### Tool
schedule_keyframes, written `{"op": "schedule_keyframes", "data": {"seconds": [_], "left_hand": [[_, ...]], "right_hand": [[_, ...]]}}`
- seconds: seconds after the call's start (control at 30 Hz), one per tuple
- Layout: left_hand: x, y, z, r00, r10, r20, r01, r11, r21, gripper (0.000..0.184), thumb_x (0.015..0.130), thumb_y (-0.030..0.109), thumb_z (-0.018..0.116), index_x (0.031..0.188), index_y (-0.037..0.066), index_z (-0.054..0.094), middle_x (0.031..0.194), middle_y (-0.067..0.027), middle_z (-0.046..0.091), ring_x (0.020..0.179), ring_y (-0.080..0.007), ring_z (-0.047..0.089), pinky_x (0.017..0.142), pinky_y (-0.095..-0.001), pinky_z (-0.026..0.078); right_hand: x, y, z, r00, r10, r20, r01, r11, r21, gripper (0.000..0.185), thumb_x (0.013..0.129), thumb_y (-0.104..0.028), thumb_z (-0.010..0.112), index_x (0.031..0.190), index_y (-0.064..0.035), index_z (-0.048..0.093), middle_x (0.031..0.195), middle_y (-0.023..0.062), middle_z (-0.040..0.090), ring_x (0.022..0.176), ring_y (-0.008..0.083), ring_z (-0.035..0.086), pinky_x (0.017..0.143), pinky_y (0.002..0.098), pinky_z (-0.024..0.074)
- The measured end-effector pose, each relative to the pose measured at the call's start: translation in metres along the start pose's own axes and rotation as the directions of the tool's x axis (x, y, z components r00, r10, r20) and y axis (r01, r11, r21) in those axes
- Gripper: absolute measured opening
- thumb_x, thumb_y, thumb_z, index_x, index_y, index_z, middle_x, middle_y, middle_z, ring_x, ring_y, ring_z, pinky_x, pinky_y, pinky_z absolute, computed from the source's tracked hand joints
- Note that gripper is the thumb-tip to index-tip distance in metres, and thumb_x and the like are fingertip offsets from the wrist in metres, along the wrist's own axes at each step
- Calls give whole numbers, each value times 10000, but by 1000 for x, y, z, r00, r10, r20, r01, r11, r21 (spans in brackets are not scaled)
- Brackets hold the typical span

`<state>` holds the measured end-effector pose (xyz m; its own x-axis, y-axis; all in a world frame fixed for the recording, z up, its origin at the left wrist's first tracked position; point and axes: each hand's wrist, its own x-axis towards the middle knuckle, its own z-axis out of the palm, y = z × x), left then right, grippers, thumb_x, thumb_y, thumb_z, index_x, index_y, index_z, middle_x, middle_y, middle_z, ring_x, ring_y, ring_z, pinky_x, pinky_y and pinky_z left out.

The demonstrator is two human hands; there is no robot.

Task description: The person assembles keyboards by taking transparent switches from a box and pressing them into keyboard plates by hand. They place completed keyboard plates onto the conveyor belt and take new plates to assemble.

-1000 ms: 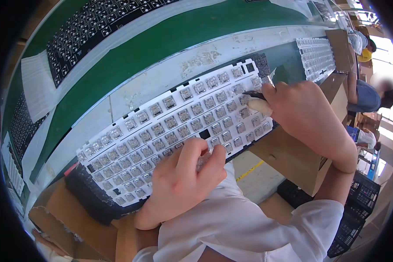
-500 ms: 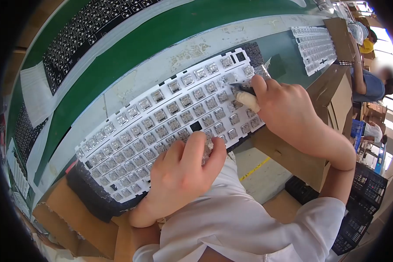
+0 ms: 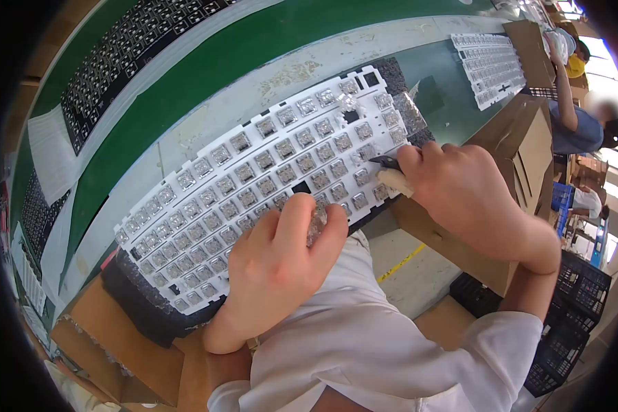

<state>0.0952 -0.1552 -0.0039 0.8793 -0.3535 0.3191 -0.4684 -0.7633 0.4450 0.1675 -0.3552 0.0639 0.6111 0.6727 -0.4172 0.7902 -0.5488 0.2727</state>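
Observation:
A white keyboard plate (image 3: 254, 161) filled with clear switches lies tilted on dark foam (image 3: 144, 302). My left hand (image 3: 275, 257) rests over its lower edge, fingers curled around several clear switches (image 3: 317, 223). In my right hand (image 3: 453, 178) are dark tweezers (image 3: 384, 162), their tip at a switch on the plate's right part. A pale cover wraps a fingertip of that hand. One loose clear switch (image 3: 349, 103) sits tilted beside a square opening near the plate's upper right.
Another switch-filled white plate (image 3: 489, 69) lies at the upper right. Dark circuit boards (image 3: 117, 69) rest on the green mat (image 3: 206, 75). Cardboard boxes (image 3: 501, 185) stand right and lower left. Black crates (image 3: 563, 323) and people (image 3: 575, 127) are at the far right.
The plate appears lower and further left in view. My right hand with the tweezers has moved down from the upper-right switches, where a loose switch and an opening now show. My left hand still holds switches.

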Motion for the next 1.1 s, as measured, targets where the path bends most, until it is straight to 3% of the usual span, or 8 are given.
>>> {"op": "schedule_keyframes", "data": {"seconds": [0.1, 0.3, 0.5, 0.6, 0.73, 0.83, 0.97, 1.1], "left_hand": [[0, 1, 2, 1000, -12, -23, 12, 1000, 0, 253, 626, 45, 646, 863, 133, 642, 789, 3, 450, 536, -109, 445, 414, -208, 389], [3, 4, -1, 998, -56, -32, 55, 998, -19, 262, 608, 60, 678, 859, 125, 639, 803, -2, 463, 554, -114, 488, 432, -227, 411], [1, 1, -1, 995, -91, -50, 82, 984, -159, 333, 547, -19, 669, 867, 49, 607, 809, -64, 502, 579, -167, 537, 483, -259, 428], [3, -2, -3, 973, -77, -219, 15, 962, -272, 319, 549, -8, 694, 852, 54, 616, 792, -34, 476, 547, -108, 523, 433, -225, 416], [3, -5, -7, 951, -105, -292, 7, 949, -316, 311, 532, -39, 684, 822, 40, 605, 789, -44, 486, 531, -107, 526, 420, -223, 416], [2, -5, -8, 950, -150, -275, 56, 945, -323, 279, 541, -43, 655, 803, 38, 603, 785, -59, 495, 545, -130, 523, 447, -236, 424], [-1, -3, -9, 951, -188, -247, 95, 934, -345, 259, 535, -55, 606, 778, 33, 600, 784, -81, 512, 577, -174, 521, 507, -255, 447], [-1, -4, -11, 958, -176, -227, 85, 928, -363, 256, 529, -55, 608, 768, 34, 594, 785, -77, 502, 559, -168, 517, 488, -255, 445]], "right_hand": [[2, -10, -1, 1000, 19, 24, -15, 987, -157, 239, 770, -233, 607, 686, -71, 452, 541, 7, 495, 470, 98, 536, 390, 228, 408], [1, -14, 39, 957, 202, -210, -179, 976, 122, 261, 816, -251, 575, 697, -64, 437, 545, 62, 502, 459, 163, 552, 393, 273, 426], [-11, 6, 28, 790, 553, -266, -288, 717, 635, 210, 837, -229, 543, 873, -30, 487, 668, 117, 546, 605, 334, 572, 527, 407, 446], [7, 59, 57, 713, 550, -435, -425, 833, 356, 234, 820, -204, 566, 964, -33, 498, 911, 144, 532, 850, 329, 535, 693, 420, 433], [24, 58, 55, 760, 456, -463, -398, 890, 224, 201, 794, -143, 592, 953, -26, 552, 934, 120, 533, 888, 312, 521, 723, 395, 430], [36, 52, 20, 688, 366, -627, -161, 919, 361, 193, 782, -128, 607, 949, -34, 587, 924, 106, 552, 870, 315, 534, 706, 393, 434], [52, 23, 1, 883, 311, -352, 83, 635, 768, 163, 765, -87, 613, 919, -34, 610, 855, 121, 566, 760, 328, 547, 659, 381, 446], [53, 13, 8, 891, 305, -336, 44, 679, 733, 182, 738, -46, 626, 911, 3, 602, 853, 143, 580, 782, 311, 572, 684, 348, 458]]}}
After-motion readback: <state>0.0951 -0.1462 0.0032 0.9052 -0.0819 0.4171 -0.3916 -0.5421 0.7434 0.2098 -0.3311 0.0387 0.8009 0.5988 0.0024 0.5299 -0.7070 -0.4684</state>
